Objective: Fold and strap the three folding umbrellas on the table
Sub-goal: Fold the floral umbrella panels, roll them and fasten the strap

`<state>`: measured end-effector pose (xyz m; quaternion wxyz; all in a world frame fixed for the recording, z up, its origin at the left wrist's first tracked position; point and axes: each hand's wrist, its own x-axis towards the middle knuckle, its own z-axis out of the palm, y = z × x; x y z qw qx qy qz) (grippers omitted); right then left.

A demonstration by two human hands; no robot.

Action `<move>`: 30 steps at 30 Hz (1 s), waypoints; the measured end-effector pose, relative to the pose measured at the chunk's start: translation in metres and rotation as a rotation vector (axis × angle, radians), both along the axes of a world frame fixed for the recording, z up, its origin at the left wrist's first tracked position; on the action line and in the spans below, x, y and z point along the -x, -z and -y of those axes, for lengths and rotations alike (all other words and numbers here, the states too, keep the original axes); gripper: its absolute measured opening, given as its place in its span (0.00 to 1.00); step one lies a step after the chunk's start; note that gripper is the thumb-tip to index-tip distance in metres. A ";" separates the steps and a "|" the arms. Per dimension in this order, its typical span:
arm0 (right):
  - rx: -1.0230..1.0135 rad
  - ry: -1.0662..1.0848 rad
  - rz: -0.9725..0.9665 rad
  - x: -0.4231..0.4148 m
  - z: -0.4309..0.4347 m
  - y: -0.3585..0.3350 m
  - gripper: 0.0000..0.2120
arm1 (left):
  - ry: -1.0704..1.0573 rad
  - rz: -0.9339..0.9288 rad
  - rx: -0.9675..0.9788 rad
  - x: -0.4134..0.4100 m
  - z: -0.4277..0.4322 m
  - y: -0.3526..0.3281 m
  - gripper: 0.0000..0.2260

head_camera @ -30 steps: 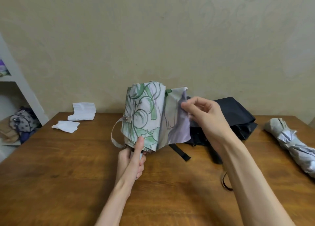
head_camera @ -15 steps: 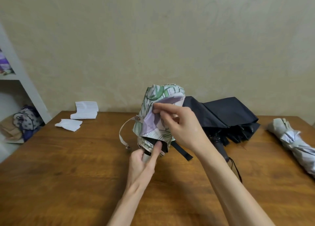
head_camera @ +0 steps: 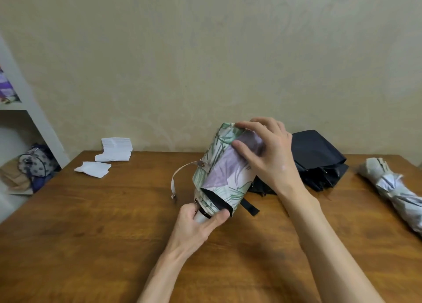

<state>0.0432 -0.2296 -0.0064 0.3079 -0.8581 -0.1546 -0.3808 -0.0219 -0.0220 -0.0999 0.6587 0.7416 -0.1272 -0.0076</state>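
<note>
Above the wooden table (head_camera: 91,245), the left hand (head_camera: 196,225) grips the tilted floral umbrella (head_camera: 219,177) by its handle at centre, and the right hand (head_camera: 267,156) curls over its canopy. Black umbrella (head_camera: 319,156) lies behind at 1 o'clock, grey umbrella (head_camera: 392,186) at 3, papers (head_camera: 114,152) at 10. Shelf (head_camera: 34,120) at 9, beige wall (head_camera: 205,62) beyond.

printed umbrella (head_camera: 225,172) showed a cream ground, green leaf print and one lilac-purple panel; the lining at its lower opening was black. its strap (head_camera: 173,185) was pale cream. black umbrella (head_camera: 319,154) was plain, unpatterned. grey umbrella (head_camera: 388,186) was pale grey with silvery folds. desk (head_camera: 91,234) was warm brown, wood-grained. papers (head_camera: 114,152) were white. wall (head_camera: 205,51) was beige with faint swirls. bag (head_camera: 36,163) was grey with dark dots.
</note>
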 end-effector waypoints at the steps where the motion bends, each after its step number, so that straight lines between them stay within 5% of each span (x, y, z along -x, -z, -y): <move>1: -0.002 0.012 0.006 0.001 -0.001 0.000 0.19 | -0.001 0.005 -0.019 0.000 0.002 -0.001 0.24; 5: 0.118 0.162 0.118 0.005 -0.020 0.008 0.24 | -0.093 -0.015 -0.048 -0.001 0.010 0.000 0.31; 11: 0.124 0.280 0.353 0.019 -0.059 0.029 0.11 | -0.140 -0.065 -0.033 0.001 0.020 0.005 0.35; 20: 0.024 -0.429 -0.366 0.023 -0.026 -0.004 0.15 | -0.244 -0.184 0.065 0.003 0.020 0.000 0.30; 25: 0.047 -0.283 -0.159 0.017 0.001 -0.003 0.16 | -0.267 -0.182 0.117 0.004 0.017 -0.007 0.27; 30: 0.028 -0.304 -0.456 0.019 0.006 0.007 0.19 | -0.324 -0.228 0.214 0.003 0.015 -0.011 0.29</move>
